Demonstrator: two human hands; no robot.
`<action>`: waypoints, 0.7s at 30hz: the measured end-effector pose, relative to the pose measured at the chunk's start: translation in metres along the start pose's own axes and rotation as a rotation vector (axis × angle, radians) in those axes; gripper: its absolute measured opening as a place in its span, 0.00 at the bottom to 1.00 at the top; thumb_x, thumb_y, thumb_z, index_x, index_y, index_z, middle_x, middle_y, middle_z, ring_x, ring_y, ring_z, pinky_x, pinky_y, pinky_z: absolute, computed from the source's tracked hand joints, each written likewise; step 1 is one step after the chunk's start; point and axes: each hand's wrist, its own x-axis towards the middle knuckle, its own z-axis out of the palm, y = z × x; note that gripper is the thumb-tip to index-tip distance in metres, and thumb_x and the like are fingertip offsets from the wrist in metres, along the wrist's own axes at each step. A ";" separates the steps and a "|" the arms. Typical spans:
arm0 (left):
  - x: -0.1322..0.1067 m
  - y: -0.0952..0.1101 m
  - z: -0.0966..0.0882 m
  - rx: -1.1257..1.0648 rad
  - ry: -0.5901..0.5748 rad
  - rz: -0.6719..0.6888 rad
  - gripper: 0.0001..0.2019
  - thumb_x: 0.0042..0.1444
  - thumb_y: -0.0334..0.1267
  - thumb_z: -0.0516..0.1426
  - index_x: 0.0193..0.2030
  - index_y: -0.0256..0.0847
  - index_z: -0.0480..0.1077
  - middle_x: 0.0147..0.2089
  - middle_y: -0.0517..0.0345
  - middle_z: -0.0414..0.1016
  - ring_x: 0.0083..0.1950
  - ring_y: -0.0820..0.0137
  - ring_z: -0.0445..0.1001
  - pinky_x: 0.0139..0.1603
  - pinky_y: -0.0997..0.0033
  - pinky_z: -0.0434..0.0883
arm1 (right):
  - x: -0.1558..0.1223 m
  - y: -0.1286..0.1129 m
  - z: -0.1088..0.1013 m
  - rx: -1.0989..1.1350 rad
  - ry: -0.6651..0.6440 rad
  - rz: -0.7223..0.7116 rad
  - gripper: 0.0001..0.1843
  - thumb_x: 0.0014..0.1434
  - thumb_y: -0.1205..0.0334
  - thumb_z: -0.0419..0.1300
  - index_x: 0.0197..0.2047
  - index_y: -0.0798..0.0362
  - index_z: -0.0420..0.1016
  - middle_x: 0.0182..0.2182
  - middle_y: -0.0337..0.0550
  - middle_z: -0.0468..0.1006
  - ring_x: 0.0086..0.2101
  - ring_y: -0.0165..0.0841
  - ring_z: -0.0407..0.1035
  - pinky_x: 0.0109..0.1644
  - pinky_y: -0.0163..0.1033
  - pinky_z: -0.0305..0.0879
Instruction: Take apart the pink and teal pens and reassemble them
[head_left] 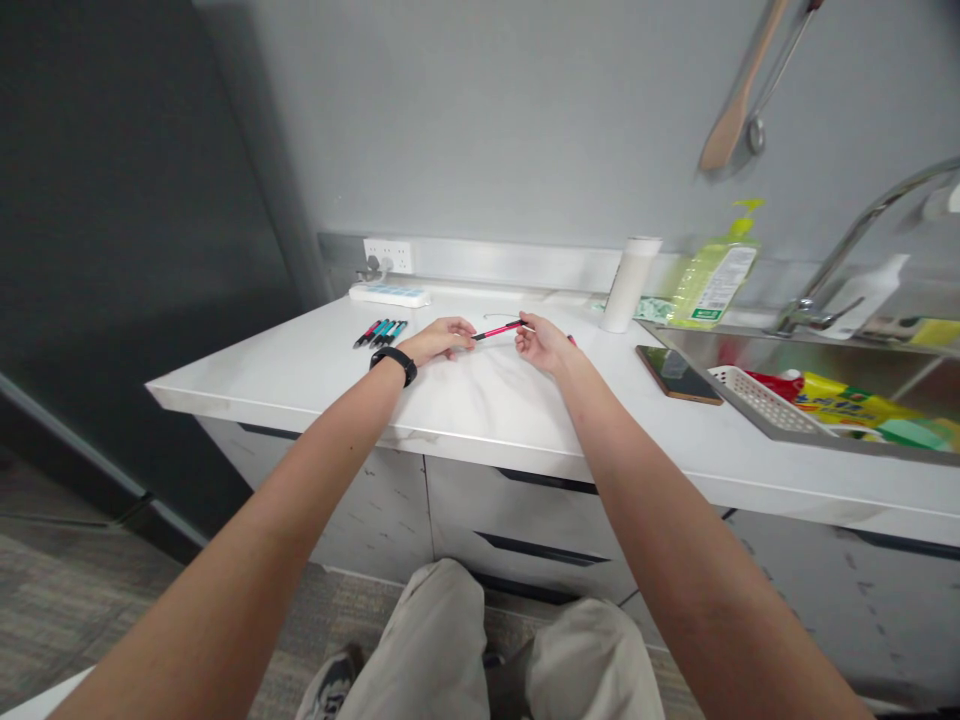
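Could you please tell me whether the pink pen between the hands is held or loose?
Held: one end of the pink pen is at the left hand, the other in the right hand.

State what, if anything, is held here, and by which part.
A pink pen: the right hand pinches its black right end. The left hand is at the opposite black end, though whether it grips or only touches cannot be told.

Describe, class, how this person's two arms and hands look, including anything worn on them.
Both the left forearm and right forearm are bare, with no sleeves in view. The left wrist wears a black, rounded band, possibly a watch; its face cannot be made out. The right wrist shows nothing worn. The left hand and right hand are ungloved.
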 end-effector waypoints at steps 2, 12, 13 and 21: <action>0.000 -0.002 -0.001 0.004 -0.009 0.002 0.17 0.39 0.34 0.66 0.38 0.35 0.70 0.35 0.54 0.74 0.33 0.75 0.71 0.21 0.81 0.62 | 0.000 0.001 0.000 -0.008 0.015 0.009 0.08 0.62 0.65 0.54 0.30 0.53 0.62 0.16 0.32 0.65 0.14 0.21 0.57 0.16 0.25 0.55; -0.004 -0.002 0.000 0.053 0.004 0.010 0.15 0.38 0.33 0.66 0.35 0.34 0.70 0.32 0.59 0.70 0.26 0.80 0.65 0.21 0.81 0.61 | -0.002 0.000 0.002 0.000 0.046 0.020 0.08 0.60 0.69 0.53 0.28 0.54 0.62 0.16 0.34 0.63 0.16 0.22 0.57 0.18 0.25 0.57; -0.004 -0.001 0.000 0.059 -0.002 0.012 0.15 0.39 0.34 0.66 0.35 0.34 0.70 0.32 0.59 0.70 0.26 0.80 0.65 0.21 0.81 0.61 | -0.002 -0.001 0.001 0.000 0.043 0.020 0.08 0.59 0.69 0.53 0.28 0.54 0.62 0.16 0.34 0.64 0.16 0.22 0.57 0.18 0.25 0.57; -0.003 -0.005 0.000 0.057 -0.002 0.039 0.15 0.39 0.32 0.66 0.36 0.34 0.69 0.37 0.56 0.70 0.28 0.80 0.66 0.21 0.81 0.61 | 0.000 0.001 -0.002 -0.128 -0.027 -0.010 0.09 0.61 0.66 0.55 0.29 0.55 0.65 0.17 0.33 0.66 0.15 0.21 0.59 0.17 0.26 0.57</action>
